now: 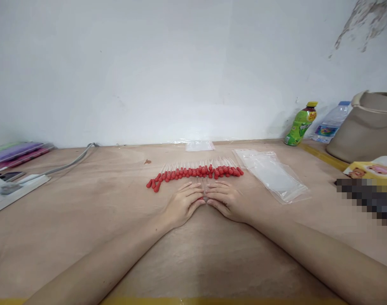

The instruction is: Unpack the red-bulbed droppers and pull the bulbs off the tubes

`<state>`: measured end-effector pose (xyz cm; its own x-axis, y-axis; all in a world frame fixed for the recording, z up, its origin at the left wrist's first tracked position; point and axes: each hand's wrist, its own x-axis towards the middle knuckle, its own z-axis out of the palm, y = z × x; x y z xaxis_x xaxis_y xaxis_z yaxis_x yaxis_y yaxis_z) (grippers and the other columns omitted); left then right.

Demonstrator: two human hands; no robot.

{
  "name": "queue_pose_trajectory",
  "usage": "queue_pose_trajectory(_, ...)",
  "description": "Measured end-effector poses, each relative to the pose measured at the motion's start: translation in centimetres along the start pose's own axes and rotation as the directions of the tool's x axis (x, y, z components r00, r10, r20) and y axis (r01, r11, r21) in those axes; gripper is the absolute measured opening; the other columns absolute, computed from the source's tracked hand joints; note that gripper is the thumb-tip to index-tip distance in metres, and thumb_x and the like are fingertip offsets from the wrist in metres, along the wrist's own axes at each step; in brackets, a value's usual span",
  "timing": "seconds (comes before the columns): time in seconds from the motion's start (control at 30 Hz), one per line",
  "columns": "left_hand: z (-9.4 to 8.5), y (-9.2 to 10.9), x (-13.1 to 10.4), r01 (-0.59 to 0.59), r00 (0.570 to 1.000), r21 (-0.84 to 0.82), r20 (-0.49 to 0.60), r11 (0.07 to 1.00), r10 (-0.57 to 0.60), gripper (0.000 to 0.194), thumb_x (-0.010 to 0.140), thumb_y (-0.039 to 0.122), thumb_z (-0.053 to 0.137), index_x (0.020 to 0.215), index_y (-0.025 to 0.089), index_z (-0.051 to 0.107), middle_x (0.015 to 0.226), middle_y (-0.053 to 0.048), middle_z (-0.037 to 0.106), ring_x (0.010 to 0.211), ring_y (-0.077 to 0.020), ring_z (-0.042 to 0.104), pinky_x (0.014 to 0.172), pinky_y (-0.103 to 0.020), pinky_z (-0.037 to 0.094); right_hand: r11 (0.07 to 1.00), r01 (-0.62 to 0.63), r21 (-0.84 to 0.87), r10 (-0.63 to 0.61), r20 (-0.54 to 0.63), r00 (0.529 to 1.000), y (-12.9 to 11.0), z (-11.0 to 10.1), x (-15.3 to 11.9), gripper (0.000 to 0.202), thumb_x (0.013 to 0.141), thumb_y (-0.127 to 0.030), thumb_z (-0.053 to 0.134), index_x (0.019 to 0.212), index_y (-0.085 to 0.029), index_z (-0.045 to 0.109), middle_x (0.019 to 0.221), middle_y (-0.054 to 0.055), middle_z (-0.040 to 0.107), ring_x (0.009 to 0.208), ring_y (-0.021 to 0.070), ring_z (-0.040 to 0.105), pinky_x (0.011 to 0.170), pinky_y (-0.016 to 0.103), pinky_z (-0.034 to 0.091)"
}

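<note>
My left hand (186,203) and my right hand (223,198) meet at the middle of the table, fingers closed and fingertips nearly touching. Between them lie thin clear tubes (203,184), with a bit of red showing by my left thumb; they look like droppers, mostly hidden by the fingers. Just beyond my hands stretches a row of droppers with red bulbs (193,172), bulbs towards me and clear tapered stems pointing to the wall. A few red bulbs (154,184) sit apart at the row's left end.
Clear plastic bags (272,176) lie at the right, and another small bag (199,146) lies by the wall. Further right stand a green drink bottle (301,125), a water bottle (331,123) and a beige bag (365,127). A grey cable (72,163) runs along the left.
</note>
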<state>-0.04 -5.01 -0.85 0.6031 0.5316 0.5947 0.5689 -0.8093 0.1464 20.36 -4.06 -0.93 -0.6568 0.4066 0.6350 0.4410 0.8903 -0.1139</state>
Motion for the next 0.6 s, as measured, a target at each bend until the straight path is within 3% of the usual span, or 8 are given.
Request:
queue_pose_trajectory(0.23,-0.3,0.2,-0.1,-0.067,0.997,0.024,-0.036,0.997,0.068,0.021,0.086,0.021,0.048,0.103,0.015,0.059,0.107,-0.008,0.064,0.111,-0.0185,0.053,0.099,-0.039,0.04,0.998,0.008,0.059,-0.009,0.022,1.0,0.3,0.7,0.0,0.027,0.088,-0.025,0.044,0.11,-0.016,0.057,0.116,0.009,0.059,0.112,0.0169,0.051,0.099,0.036,0.041)
queue_pose_trajectory(0.43,-0.9,0.7,-0.1,-0.178,0.984,0.104,-0.012,0.979,0.18,0.019,0.086,0.018,0.046,0.1,0.013,0.058,0.108,-0.009,0.064,0.113,-0.0192,0.051,0.103,-0.043,0.035,0.99,0.101,0.102,-0.099,-0.027,0.995,0.3,0.8,-0.4,0.02,0.088,-0.019,0.043,0.099,-0.015,0.059,0.107,0.009,0.063,0.104,0.0139,0.057,0.099,0.035,0.041)
queue_pose_trajectory(0.6,-1.2,1.0,-0.2,-0.179,0.984,0.136,0.012,0.975,0.179,0.017,0.086,0.018,0.045,0.093,0.014,0.059,0.101,-0.008,0.066,0.112,-0.0192,0.052,0.105,-0.044,0.032,0.985,0.156,0.07,-0.156,-0.017,0.988,0.2,0.6,-0.4,0.018,0.088,-0.016,0.042,0.095,-0.014,0.058,0.105,0.01,0.064,0.105,0.0151,0.056,0.104,0.04,0.035)
